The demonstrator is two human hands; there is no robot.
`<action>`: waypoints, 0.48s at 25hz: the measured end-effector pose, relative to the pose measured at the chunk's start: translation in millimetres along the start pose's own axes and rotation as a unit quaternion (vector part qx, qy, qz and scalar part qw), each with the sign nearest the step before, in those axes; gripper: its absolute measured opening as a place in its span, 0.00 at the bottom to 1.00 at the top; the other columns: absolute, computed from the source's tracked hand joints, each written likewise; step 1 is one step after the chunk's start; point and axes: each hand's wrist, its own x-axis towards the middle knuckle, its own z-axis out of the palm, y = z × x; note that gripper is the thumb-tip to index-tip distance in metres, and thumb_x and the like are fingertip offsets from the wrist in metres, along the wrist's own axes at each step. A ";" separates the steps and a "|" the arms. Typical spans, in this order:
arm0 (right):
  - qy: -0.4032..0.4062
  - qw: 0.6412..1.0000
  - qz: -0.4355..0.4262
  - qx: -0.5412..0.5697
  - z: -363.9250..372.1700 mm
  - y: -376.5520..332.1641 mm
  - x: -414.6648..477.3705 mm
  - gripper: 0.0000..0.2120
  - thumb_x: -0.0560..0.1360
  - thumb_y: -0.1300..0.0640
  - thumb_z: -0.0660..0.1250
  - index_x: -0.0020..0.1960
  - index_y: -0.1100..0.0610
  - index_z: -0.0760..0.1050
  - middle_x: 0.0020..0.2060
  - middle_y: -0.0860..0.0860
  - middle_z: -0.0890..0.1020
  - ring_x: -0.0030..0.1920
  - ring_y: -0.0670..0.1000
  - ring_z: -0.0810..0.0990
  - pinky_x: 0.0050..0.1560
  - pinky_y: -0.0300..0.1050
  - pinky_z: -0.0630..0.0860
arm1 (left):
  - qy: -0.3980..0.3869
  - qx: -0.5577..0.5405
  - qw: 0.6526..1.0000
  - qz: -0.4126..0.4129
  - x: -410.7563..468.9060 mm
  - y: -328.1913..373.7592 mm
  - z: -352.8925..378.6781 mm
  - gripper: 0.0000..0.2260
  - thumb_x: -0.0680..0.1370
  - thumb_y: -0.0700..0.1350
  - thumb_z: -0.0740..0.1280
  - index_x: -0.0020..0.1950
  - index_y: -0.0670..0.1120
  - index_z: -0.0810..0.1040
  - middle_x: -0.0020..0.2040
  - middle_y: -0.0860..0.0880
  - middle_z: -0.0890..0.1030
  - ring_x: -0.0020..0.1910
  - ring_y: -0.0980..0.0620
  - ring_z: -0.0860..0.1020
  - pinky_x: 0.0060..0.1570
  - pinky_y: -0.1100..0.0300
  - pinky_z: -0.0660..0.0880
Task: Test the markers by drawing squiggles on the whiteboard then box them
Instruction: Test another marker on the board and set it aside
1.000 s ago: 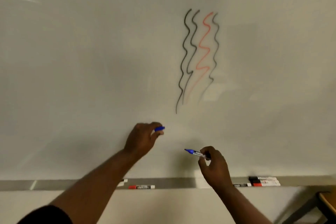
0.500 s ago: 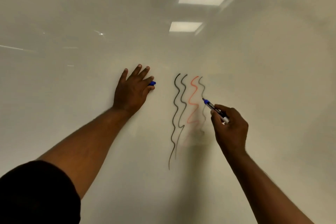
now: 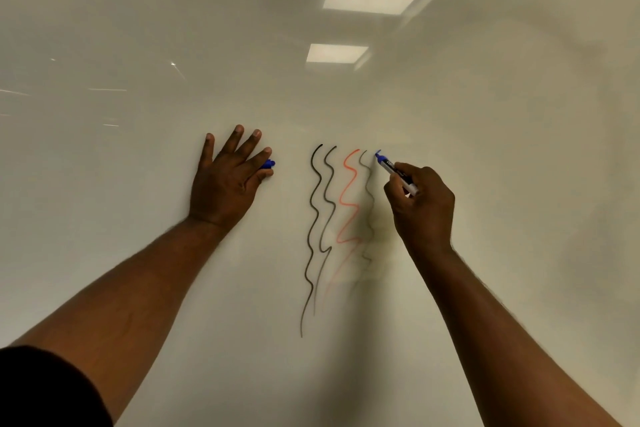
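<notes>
I watch the right hand [image 3: 420, 204] gripping the uncapped blue marker [image 3: 394, 170] in a writing hold, fingers curled round the barrel. In the last half second its tip has climbed from partway down the grey squiggle [image 3: 361, 160] to a spot level with the line tops, just at that squiggle's 3 o'clock. The left hand [image 3: 225, 180], at 9 o'clock from the red squiggle [image 3: 344, 163], has stayed flat on the whiteboard [image 3: 138, 45], fingers spread, blue cap [image 3: 268, 165] pinched between index finger and thumb. I see no blue ink yet. I judge a fifth stroke is about to start, with boxing afterwards.
</notes>
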 end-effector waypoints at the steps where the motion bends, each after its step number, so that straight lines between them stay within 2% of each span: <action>1: 0.000 1.000 -0.008 -0.008 -1.4 3.5 -3.9 0.09 0.74 0.60 0.69 0.52 0.54 0.83 0.37 0.48 0.78 0.36 0.47 0.75 0.37 0.38 0.69 | 0.000 0.000 1.000 -0.001 0.3 0.2 0.3 0.17 0.80 0.51 0.64 0.67 0.48 0.77 0.73 0.48 0.71 0.76 0.48 0.62 0.75 0.39 0.51; 4: 0.016 1.000 0.012 -0.001 -8.6 15.4 -20.7 0.09 0.73 0.61 0.69 0.51 0.55 0.83 0.37 0.48 0.79 0.36 0.49 0.76 0.36 0.41 0.71 | 0.005 -0.004 1.000 -0.005 0.1 0.8 0.7 0.17 0.80 0.51 0.64 0.67 0.47 0.77 0.72 0.48 0.71 0.76 0.48 0.62 0.75 0.38 0.51; 8: -0.008 0.999 0.005 -0.034 -18.0 32.1 -53.9 0.09 0.72 0.60 0.67 0.50 0.55 0.82 0.35 0.46 0.75 0.35 0.48 0.74 0.36 0.38 0.67 | 0.002 -0.016 1.000 -0.022 -1.7 6.8 -1.0 0.16 0.80 0.48 0.67 0.68 0.47 0.77 0.72 0.48 0.71 0.77 0.48 0.61 0.75 0.39 0.49; 12: -0.039 0.998 0.018 -0.040 -24.0 45.3 -91.7 0.10 0.72 0.57 0.66 0.51 0.55 0.82 0.36 0.46 0.76 0.35 0.48 0.74 0.37 0.37 0.68 | -0.007 -0.014 0.999 -0.041 -7.8 14.3 -3.0 0.17 0.80 0.50 0.66 0.68 0.46 0.77 0.73 0.48 0.71 0.77 0.48 0.61 0.75 0.38 0.49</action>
